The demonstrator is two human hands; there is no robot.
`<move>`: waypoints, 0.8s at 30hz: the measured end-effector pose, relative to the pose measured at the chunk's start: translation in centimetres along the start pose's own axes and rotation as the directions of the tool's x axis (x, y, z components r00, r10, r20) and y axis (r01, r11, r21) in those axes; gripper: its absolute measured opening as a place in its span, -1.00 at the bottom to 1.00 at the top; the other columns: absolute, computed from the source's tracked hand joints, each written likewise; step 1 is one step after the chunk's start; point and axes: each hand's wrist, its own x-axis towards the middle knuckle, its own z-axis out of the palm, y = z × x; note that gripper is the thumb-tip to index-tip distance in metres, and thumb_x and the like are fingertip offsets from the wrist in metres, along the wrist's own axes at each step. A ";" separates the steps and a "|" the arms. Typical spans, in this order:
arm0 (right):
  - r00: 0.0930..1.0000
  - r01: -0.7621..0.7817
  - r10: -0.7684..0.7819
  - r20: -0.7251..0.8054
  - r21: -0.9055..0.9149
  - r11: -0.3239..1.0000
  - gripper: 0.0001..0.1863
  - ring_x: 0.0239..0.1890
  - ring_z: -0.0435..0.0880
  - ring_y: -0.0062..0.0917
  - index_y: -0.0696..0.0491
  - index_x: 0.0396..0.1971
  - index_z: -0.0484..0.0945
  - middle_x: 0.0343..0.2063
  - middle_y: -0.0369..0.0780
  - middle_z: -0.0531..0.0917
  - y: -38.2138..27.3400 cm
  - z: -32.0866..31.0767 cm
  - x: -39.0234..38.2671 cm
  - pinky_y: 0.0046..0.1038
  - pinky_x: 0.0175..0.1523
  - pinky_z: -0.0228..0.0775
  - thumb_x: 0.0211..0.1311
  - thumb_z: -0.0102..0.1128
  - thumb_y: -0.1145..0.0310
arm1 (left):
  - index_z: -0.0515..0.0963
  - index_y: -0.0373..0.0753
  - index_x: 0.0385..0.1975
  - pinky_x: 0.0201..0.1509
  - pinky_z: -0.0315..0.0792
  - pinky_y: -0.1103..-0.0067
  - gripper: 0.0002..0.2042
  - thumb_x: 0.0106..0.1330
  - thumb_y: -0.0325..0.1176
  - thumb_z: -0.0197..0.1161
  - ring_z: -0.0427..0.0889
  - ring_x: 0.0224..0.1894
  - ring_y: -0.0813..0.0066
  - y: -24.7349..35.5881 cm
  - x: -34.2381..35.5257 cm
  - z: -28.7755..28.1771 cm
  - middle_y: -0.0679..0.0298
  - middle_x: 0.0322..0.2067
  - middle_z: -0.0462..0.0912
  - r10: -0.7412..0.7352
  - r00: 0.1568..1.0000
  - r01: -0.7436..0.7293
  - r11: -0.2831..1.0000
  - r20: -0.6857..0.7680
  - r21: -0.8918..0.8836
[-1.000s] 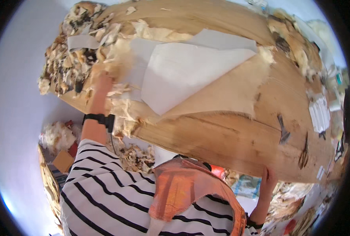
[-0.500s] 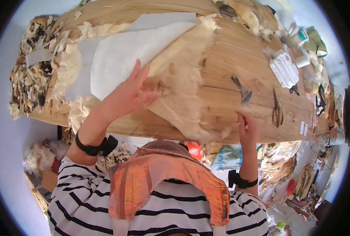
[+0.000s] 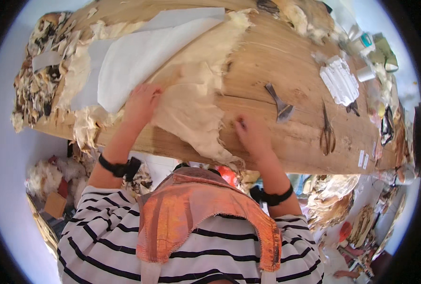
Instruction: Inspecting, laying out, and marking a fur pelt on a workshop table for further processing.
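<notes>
A pale cream hide (image 3: 191,111) with ragged edges lies on the wooden table, its near corner hanging toward the front edge. My left hand (image 3: 142,102) is at the hide's left edge with its fingers curled down, apparently gripping that edge. A white sheet (image 3: 130,66), partly folded over a grey one (image 3: 94,71), lies just beyond this hand. Right of the hide, my right hand (image 3: 254,135) is low over the bare wood. Its fingers are pinched together, and a small dark thing shows between them, too small to name.
A broad metal blade tool (image 3: 280,105) and scissors (image 3: 327,131) lie right of my right hand. Farther right are a crumpled white tray (image 3: 339,80) and a white roll (image 3: 365,73). Fur scraps (image 3: 37,90) heap at the table's left end. The table's front edge (image 3: 310,169) is close to me.
My left hand has come down nearer, its spread fingers now curled. My right hand has moved left toward the hide. The hide's middle lies differently, and the view has shifted slightly.
</notes>
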 end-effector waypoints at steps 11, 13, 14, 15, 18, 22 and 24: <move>0.905 0.416 -0.408 -0.121 0.045 0.908 -0.80 -0.15 0.56 -0.19 0.02 -0.19 0.53 -0.27 -0.10 0.58 -5.8 1.8 8.9 -0.21 -0.08 0.40 0.27 0.14 0.25 | 0.40 -0.26 0.11 0.24 0.31 0.41 -0.64 0.30 -0.51 0.14 0.45 0.14 0.35 -2.6 -10.7 -3.8 0.18 -0.02 0.51 -0.578 0.483 0.137 0.792 -0.658 -0.595; 0.829 0.512 -0.522 -0.199 -0.103 0.853 -0.79 -0.15 0.56 -0.21 0.02 -0.21 0.52 -0.32 -0.12 0.59 -6.7 3.6 10.5 -0.22 -0.07 0.39 0.24 0.17 0.25 | 0.41 -0.24 0.14 0.29 0.27 0.34 -0.58 0.26 -0.51 0.18 0.43 0.18 0.24 -0.2 -7.3 -4.1 0.17 0.03 0.51 -0.273 0.812 0.090 0.932 -0.517 -0.351; 0.823 0.526 -0.535 -0.191 -0.098 0.845 -0.79 -0.15 0.56 -0.21 0.02 -0.21 0.52 -0.32 -0.12 0.59 -6.9 4.2 10.6 -0.22 -0.07 0.39 0.24 0.17 0.25 | 0.43 -0.25 0.10 0.27 0.29 0.31 -0.60 0.23 -0.50 0.21 0.45 0.15 0.17 -1.0 -5.7 -3.1 0.15 0.01 0.52 -0.127 0.889 0.048 0.981 -0.439 -0.188; 0.857 0.492 -0.504 -0.108 -0.124 0.862 -0.79 -0.20 0.57 -0.23 0.03 -0.22 0.53 -0.37 -0.13 0.60 -6.8 4.5 10.7 -0.24 -0.11 0.39 0.22 0.20 0.26 | 0.46 -0.27 0.06 0.24 0.30 0.29 -0.62 0.21 -0.48 0.24 0.46 0.13 0.10 -1.6 -4.4 -1.9 0.12 0.00 0.54 0.010 0.945 -0.020 0.999 -0.327 -0.030; 0.937 0.323 -0.324 0.131 0.028 0.946 -0.79 -0.31 0.59 -0.29 0.04 -0.26 0.55 -0.48 -0.14 0.61 -4.8 2.9 9.3 -0.30 -0.21 0.39 0.15 0.25 0.27 | 0.52 -0.26 -0.12 0.04 0.42 0.27 -0.74 0.23 -0.35 0.27 0.54 -0.04 -0.02 0.0 -3.9 -0.1 0.06 -0.17 0.61 0.027 0.950 0.039 0.979 -0.312 0.202; 0.943 -0.198 0.127 0.309 0.213 0.957 -0.78 -0.50 0.56 -0.38 0.06 -0.34 0.57 -0.55 -0.15 0.60 -2.1 -0.9 6.8 -0.36 -0.33 0.38 0.09 0.30 0.25 | 0.50 -0.22 -0.29 -0.21 0.45 0.22 -0.74 0.25 -0.16 0.25 0.59 -0.25 -0.04 2.3 -5.0 0.8 0.04 -0.38 0.61 -0.094 0.986 0.113 0.984 0.134 -0.141; 0.964 -0.139 0.091 0.250 0.183 0.973 -0.76 -0.49 0.57 -0.40 0.06 -0.34 0.57 -0.54 -0.15 0.61 -2.3 -1.1 7.1 -0.37 -0.33 0.39 0.10 0.32 0.22 | 0.50 -0.21 -0.30 -0.24 0.45 0.20 -0.73 0.25 -0.13 0.24 0.59 -0.28 -0.05 2.5 -4.5 0.6 0.04 -0.41 0.61 -0.114 0.986 0.137 0.971 0.123 -0.194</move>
